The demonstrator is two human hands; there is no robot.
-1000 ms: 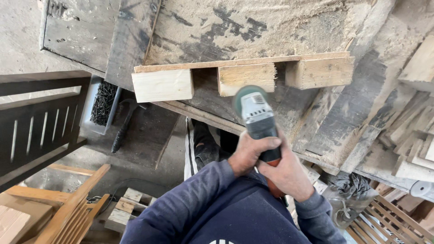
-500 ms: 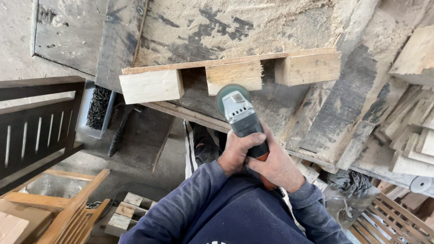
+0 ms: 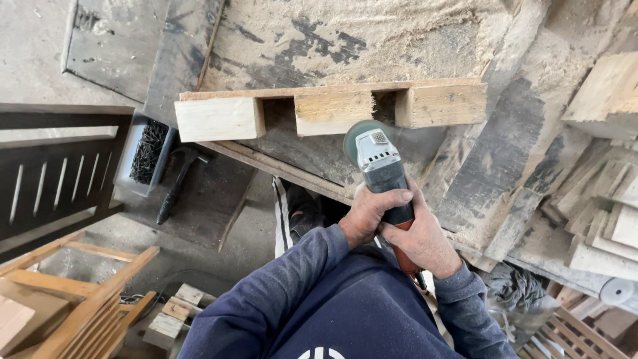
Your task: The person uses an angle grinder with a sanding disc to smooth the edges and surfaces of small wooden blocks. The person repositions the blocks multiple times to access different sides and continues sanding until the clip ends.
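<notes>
An angle grinder (image 3: 380, 174) with a grey head and an orange rear grip is held in both hands above a dusty workbench (image 3: 319, 40). The left hand (image 3: 372, 216) is wrapped around the middle of its body, thumb laid across the top; the right hand (image 3: 420, 240) is clenched around the orange grip behind it. The disc end is set close against the middle block of a pale wooden pallet piece (image 3: 332, 110), which is stood on edge on the bench; whether disc and wood touch cannot be made out.

A small light patch is seen on top of the grinder head, too small to be read. A grey open box of dark nails (image 3: 147, 151) is placed at the bench's left end, with a black hammer (image 3: 176, 186) just beside it. The grinder's rear end is hidden by the right hand. Stacked offcuts (image 3: 611, 213) are cut off at the right edge, and a slatted wooden frame (image 3: 80, 312) at the lower left.
</notes>
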